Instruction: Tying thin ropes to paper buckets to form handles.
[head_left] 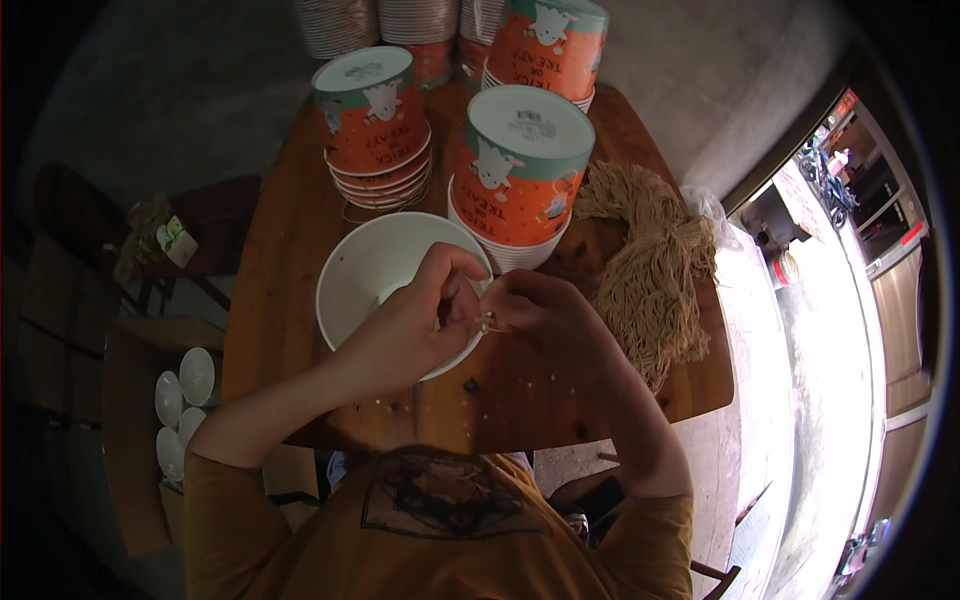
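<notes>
A white paper bucket (350, 265) lies in front of me on the table, its open mouth tilted up toward me. Over its right rim my left hand (420, 325) and my right hand (555, 325) meet, the fingers of each pinched together. Between the fingertips shows a short piece of pale cord (488, 322), looped or knotted at the rim; its finer detail is too small to tell. My left forearm crosses the bucket's near side and hides part of it. To the right of my right hand lies a thick bundle of tan cords (655, 280).
Stacks of upside-down orange and green buckets, a left stack (370, 120), a middle stack (525, 170) and a far stack (550, 50), stand on the wooden table (275, 290). At the lower left a cardboard box (135, 400) holds several white buckets. Bright daylight enters from the right.
</notes>
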